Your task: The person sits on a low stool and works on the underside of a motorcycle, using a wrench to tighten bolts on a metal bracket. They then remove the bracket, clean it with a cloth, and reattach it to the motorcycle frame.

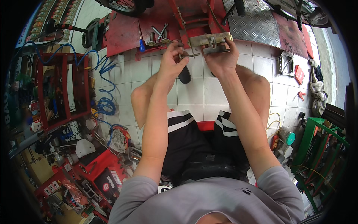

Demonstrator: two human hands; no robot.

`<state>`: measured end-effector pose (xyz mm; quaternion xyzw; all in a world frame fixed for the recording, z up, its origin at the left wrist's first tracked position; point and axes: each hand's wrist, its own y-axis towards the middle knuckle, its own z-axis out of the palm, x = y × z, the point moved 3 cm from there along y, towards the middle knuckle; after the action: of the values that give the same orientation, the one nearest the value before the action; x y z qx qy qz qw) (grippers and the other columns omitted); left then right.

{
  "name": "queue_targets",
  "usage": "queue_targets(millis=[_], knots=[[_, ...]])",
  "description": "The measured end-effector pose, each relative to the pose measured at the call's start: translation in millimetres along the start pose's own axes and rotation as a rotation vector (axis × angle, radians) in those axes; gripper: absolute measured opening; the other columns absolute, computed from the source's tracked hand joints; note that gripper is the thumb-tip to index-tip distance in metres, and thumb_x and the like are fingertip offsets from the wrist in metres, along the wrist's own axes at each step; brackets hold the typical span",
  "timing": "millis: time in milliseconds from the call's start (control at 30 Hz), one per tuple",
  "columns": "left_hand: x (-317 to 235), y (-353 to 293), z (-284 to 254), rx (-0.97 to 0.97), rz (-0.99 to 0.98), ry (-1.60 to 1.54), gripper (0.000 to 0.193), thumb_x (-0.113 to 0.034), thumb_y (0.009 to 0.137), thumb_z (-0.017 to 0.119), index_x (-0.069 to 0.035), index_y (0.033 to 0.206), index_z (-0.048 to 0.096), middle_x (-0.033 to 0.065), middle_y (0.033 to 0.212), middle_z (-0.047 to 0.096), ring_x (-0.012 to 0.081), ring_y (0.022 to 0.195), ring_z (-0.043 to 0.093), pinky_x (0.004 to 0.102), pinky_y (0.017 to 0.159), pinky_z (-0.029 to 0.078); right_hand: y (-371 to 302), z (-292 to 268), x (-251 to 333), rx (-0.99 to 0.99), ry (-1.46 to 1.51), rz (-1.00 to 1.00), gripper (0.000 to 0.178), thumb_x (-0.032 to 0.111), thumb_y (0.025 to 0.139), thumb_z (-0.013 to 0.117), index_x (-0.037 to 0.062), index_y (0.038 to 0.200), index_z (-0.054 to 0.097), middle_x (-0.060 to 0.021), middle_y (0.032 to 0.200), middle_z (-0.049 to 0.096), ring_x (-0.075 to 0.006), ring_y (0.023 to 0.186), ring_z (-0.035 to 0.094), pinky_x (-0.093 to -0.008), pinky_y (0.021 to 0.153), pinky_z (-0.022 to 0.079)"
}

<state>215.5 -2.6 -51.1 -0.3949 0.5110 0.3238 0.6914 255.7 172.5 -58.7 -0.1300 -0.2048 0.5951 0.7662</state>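
Observation:
Both my hands are raised in front of my knees, close to the near edge of a red work platform [123, 41]. My right hand [225, 61] is closed round a worn, tan metal block-shaped part [203, 40] with a slot and a lug on its near side. My left hand [173, 59] pinches a thin metal pin [192, 55], which points right, towards the block. A small gap lies between the pin's tip and my right fingers. What else the left fingers may hold is too small to make out.
A blue-handled screwdriver [142, 45] and wrenches [163, 32] lie on the platform, left of a red stand [194, 22]. A coiled blue air hose [106, 106] hangs by a red rack [41, 93]. A metal frame [286, 63] and red box [299, 74] sit on the tiles.

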Motion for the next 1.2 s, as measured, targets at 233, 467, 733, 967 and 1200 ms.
queue_targets(millis=[233, 467, 733, 967, 1200], knots=[[0, 6, -1, -0.022, -0.093, 0.01, 0.062, 0.001, 0.083, 0.065, -0.006, 0.141, 0.043, 0.0016, 0.088, 0.06, 0.0072, 0.075, 0.055, 0.0226, 0.065, 0.043, -1, 0, 0, 0.022, 0.005, 0.017, 0.031, 0.029, 0.088, 0.059, 0.0063, 0.109, 0.054, -0.0147, 0.119, 0.056, -0.0296, 0.112, 0.051, -0.0475, 0.102, 0.042], [-1, 8, 3, -0.084, -0.196, 0.016, 0.059, -0.002, 0.085, 0.063, -0.007, 0.14, 0.043, -0.0028, 0.075, 0.057, 0.0072, 0.068, 0.054, 0.0232, 0.06, 0.042, -2, 1, 1, -0.013, 0.015, 0.014, 0.031, 0.03, 0.087, 0.06, 0.0074, 0.108, 0.054, -0.0131, 0.117, 0.055, -0.0291, 0.11, 0.051, -0.048, 0.101, 0.042], [-3, 6, 9, 0.006, -0.053, 0.016, 0.061, 0.0, 0.085, 0.066, -0.004, 0.141, 0.043, -0.0007, 0.082, 0.057, 0.0081, 0.075, 0.055, 0.024, 0.067, 0.043, -3, 2, 1, 0.008, -0.016, 0.015, 0.035, 0.031, 0.087, 0.059, 0.0089, 0.113, 0.051, -0.0108, 0.116, 0.055, -0.0266, 0.11, 0.051, -0.0462, 0.097, 0.042], [0, 11, 6, -0.029, -0.021, 0.037, 0.067, 0.0, 0.082, 0.069, -0.003, 0.143, 0.04, 0.0004, 0.083, 0.059, 0.0078, 0.072, 0.053, 0.0231, 0.064, 0.042, -3, 3, 1, 0.01, -0.037, 0.018, 0.037, 0.032, 0.087, 0.058, 0.0085, 0.114, 0.05, -0.0102, 0.116, 0.054, -0.0254, 0.11, 0.051, -0.0454, 0.096, 0.041], [-4, 11, 6, -0.05, -0.098, 0.003, 0.062, 0.003, 0.084, 0.068, -0.004, 0.14, 0.042, 0.0026, 0.089, 0.062, 0.0072, 0.071, 0.053, 0.0219, 0.057, 0.041, -2, 3, 2, 0.002, -0.014, 0.01, 0.033, 0.034, 0.09, 0.055, 0.0063, 0.109, 0.054, -0.0155, 0.118, 0.057, -0.0304, 0.11, 0.053, -0.0471, 0.094, 0.046]])
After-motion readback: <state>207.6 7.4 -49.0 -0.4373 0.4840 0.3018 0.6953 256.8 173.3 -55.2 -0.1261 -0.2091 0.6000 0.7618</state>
